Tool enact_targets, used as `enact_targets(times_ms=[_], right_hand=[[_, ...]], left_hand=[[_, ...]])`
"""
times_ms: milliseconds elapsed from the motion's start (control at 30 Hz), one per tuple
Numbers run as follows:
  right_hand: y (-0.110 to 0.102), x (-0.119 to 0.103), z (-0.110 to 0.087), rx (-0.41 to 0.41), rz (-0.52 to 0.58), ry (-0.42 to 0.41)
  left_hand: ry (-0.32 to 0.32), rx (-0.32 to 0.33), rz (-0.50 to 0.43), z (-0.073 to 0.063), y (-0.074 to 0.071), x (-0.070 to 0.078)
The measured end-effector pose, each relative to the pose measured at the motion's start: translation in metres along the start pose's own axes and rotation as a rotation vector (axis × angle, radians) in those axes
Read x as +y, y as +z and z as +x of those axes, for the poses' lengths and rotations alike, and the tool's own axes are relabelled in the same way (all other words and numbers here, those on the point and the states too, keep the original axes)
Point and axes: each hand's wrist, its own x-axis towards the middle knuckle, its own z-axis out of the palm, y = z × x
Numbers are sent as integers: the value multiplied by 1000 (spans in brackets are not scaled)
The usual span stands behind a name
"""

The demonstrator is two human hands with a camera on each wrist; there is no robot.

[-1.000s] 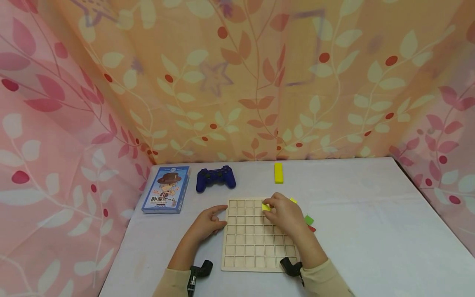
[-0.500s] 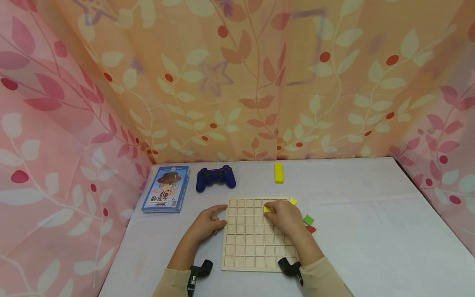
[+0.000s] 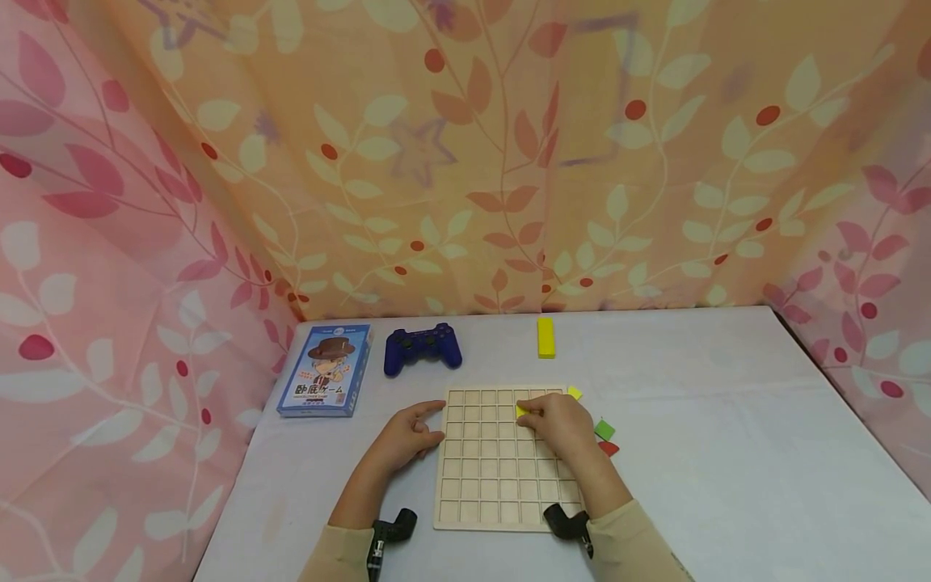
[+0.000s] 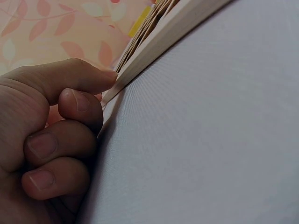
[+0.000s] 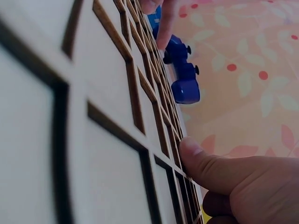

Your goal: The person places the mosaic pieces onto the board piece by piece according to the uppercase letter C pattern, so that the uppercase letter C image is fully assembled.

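A pale wooden grid board lies on the white table. My right hand is over its upper right part, pinching a small yellow tile between thumb and fingers at one of the cells. The fingers hide most of that tile. In the right wrist view the thumb touches the grid. At the board's left edge, two extended digits of my left hand touch the rim. The left wrist view shows its other fingers curled, with nothing in them.
Right of the board lie a yellow piece, a green piece and a red piece. Farther back are a yellow block, a blue game controller and a blue boxed game. Patterned curtains enclose the table.
My right hand has come slightly down and nearer with the yellow tile, its knuckles lower over the board. The left hand stays where it was.
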Motion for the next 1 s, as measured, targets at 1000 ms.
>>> enact_targets(times_ms=[1000], right_hand=[[-75, -19, -17, 126, 197, -34]], left_hand=[[26, -5, 12, 1, 0, -2]])
